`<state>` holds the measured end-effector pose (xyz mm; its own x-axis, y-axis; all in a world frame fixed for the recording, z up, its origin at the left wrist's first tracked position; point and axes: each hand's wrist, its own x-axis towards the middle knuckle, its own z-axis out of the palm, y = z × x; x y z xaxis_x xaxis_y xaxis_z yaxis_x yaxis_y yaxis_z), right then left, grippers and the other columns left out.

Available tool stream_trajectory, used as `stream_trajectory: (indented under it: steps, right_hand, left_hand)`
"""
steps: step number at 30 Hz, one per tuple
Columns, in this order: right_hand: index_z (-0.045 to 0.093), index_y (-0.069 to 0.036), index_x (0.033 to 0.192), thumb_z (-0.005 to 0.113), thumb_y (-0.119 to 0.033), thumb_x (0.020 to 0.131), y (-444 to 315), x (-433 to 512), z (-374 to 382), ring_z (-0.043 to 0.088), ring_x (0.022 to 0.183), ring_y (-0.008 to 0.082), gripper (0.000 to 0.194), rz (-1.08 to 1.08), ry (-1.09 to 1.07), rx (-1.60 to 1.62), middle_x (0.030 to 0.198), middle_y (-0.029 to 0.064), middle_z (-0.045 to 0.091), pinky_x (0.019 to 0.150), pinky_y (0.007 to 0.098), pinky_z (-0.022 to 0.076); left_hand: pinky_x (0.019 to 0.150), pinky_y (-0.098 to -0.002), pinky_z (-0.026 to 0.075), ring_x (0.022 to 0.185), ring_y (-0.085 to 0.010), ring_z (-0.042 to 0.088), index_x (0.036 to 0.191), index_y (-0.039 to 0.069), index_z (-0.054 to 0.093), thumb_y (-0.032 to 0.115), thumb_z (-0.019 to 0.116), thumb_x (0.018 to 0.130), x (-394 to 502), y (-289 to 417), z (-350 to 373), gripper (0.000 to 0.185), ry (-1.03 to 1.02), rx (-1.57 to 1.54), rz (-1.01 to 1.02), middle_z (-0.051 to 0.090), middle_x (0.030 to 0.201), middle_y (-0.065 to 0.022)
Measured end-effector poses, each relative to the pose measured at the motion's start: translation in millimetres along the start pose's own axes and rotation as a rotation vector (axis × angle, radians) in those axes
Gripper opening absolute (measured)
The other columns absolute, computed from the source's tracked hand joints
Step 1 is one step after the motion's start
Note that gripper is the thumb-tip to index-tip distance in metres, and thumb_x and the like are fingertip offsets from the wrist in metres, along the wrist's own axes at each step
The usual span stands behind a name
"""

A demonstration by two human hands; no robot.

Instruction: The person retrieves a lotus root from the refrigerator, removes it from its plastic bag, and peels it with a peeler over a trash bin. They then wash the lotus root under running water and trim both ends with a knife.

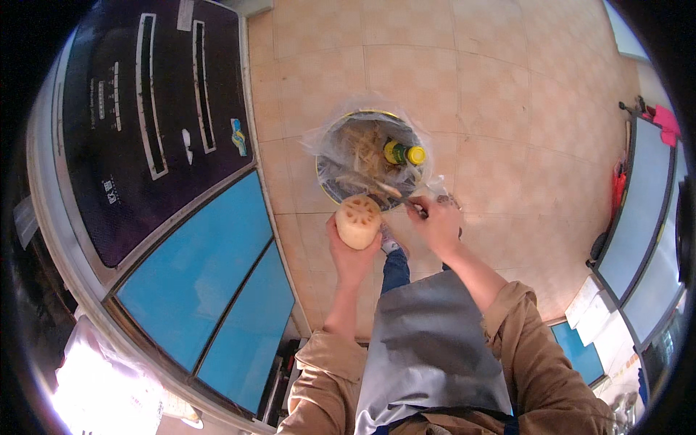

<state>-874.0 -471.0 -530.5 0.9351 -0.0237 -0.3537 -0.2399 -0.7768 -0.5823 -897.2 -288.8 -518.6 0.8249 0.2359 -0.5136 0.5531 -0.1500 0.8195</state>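
My left hand (350,255) grips a section of peeled lotus root (359,224) from below. Its cut end faces up and shows the ring of holes. In my right hand (439,223) is a slim peeling tool or knife (405,200) with a dark handle, pointing left towards the root but apart from it. Blur hides its exact kind. Beyond both hands, a round bin (325,187) lined with a clear plastic bag stands on the floor. Brownish peelings (365,147) lie in it, along with a green bottle with a yellow cap (403,152).
On the left is a dark appliance panel (174,206) with slotted handles, beside blue cabinet doors (198,261). Tan floor tiles (500,98) surround the bin. A grey-panelled cabinet (633,217) stands at the right. My grey apron (435,348) hangs below my arms.
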Motion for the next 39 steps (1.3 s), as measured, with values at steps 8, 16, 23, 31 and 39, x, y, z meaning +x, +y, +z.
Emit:
stream_trajectory:
  steps: [8,16,23,31,39]
  right_hand:
    - [0.063,-0.009,0.102,0.066,-0.019,0.063,-32,-24,-19,0.061,0.059,0.0217,0.04,-0.434,0.125,0.091,0.067,0.0045,0.06,0.052,0.0326,0.0469]
    - [0.063,-0.009,0.103,0.061,-0.02,0.07,-46,-18,-18,0.058,0.054,0.0182,0.035,-0.534,0.213,0.039,0.062,0.0016,0.054,0.046,0.0305,0.044]
    - [0.064,-0.012,0.103,0.067,-0.014,0.064,20,2,29,0.063,0.062,0.0259,0.04,-0.035,0.071,-0.121,0.072,0.0066,0.064,0.054,0.0365,0.0489]
    - [0.064,-0.012,0.103,0.066,-0.017,0.065,-42,-23,-8,0.063,0.062,0.0228,0.038,-0.357,0.133,0.112,0.075,0.0063,0.065,0.052,0.033,0.0495]
    - [0.064,-0.012,0.104,0.065,-0.019,0.064,-31,-20,0,0.06,0.055,0.0215,0.041,-0.427,0.132,0.015,0.064,0.004,0.058,0.051,0.033,0.0485]
  left_hand:
    - [0.105,-0.0428,0.033,0.124,-0.0268,0.041,0.137,0.011,0.033,0.041,0.053,0.086,-2,-19,2,0.062,0.005,-0.149,-0.186,0.041,0.136,-0.0115]
    - [0.106,-0.0405,0.032,0.125,-0.0248,0.042,0.136,0.01,0.033,0.042,0.049,0.09,-14,-47,2,0.059,-0.187,-0.845,-0.074,0.041,0.136,-0.0109]
    - [0.088,-0.0326,0.046,0.103,-0.0216,0.053,0.12,0.0,0.033,-0.004,0.078,0.06,-8,-5,13,0.075,0.158,-0.205,-0.202,0.049,0.112,-0.0124]
    - [0.103,-0.0379,0.034,0.122,-0.0222,0.042,0.135,0.007,0.031,0.034,0.06,0.084,-14,-88,-5,0.065,-0.025,-0.261,-0.044,0.04,0.134,-0.0099]
    - [0.103,-0.0378,0.035,0.121,-0.0228,0.042,0.135,0.005,0.029,0.025,0.064,0.078,-13,-50,-8,0.069,-0.056,-0.268,-0.083,0.041,0.132,-0.0101]
